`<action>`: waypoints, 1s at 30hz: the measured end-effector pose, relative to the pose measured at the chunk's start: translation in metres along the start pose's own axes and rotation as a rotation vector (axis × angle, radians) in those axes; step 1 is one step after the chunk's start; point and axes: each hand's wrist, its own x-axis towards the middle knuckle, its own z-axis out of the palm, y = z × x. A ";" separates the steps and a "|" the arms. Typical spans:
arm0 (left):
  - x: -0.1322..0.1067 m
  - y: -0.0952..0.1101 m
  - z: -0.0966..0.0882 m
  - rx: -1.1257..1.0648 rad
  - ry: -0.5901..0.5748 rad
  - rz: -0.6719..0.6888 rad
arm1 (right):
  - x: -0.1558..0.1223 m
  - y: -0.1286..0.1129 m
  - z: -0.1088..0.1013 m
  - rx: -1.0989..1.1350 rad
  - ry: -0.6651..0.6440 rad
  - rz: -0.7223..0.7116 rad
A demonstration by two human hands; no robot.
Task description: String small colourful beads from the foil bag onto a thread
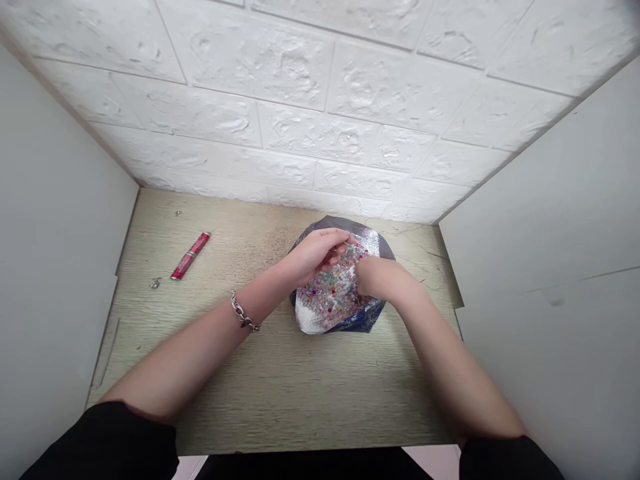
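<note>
a left hand [319, 255] curls loosely beside a right hand [381, 277] over beads [323, 292] stretching near left to far right on a dark-and-silver wrapper [367, 321], mid-desk [300, 393], toward the wall [290, 127]; neither grip can be told.

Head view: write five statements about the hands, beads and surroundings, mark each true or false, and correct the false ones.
1. The left hand and right hand are both at the colourful beads. True.
2. A bracelet circles the right arm. False: the bracelet circles the left arm.
3. A red cylindrical object lies on the table. True.
4. The wall is plain black. False: the wall is white and brick-patterned.
5. A dark sheet shows along the edge of the beads. True.
</note>
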 end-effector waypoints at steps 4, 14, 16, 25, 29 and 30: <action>0.001 -0.001 -0.001 0.002 -0.005 0.004 | 0.000 0.004 -0.005 0.005 -0.027 -0.003; -0.001 0.000 0.001 0.010 -0.003 -0.008 | 0.001 0.001 0.000 -0.031 -0.051 0.004; -0.001 0.000 0.001 0.010 -0.002 -0.007 | 0.001 0.000 0.000 -0.036 -0.044 0.001; -0.002 0.001 0.000 0.047 -0.018 -0.051 | -0.005 0.028 -0.018 0.372 0.076 -0.222; -0.003 0.003 0.001 0.103 -0.016 -0.065 | -0.003 0.043 -0.022 0.694 0.094 -0.332; -0.004 0.003 0.001 0.118 -0.014 -0.066 | -0.001 0.045 -0.021 0.767 0.075 -0.355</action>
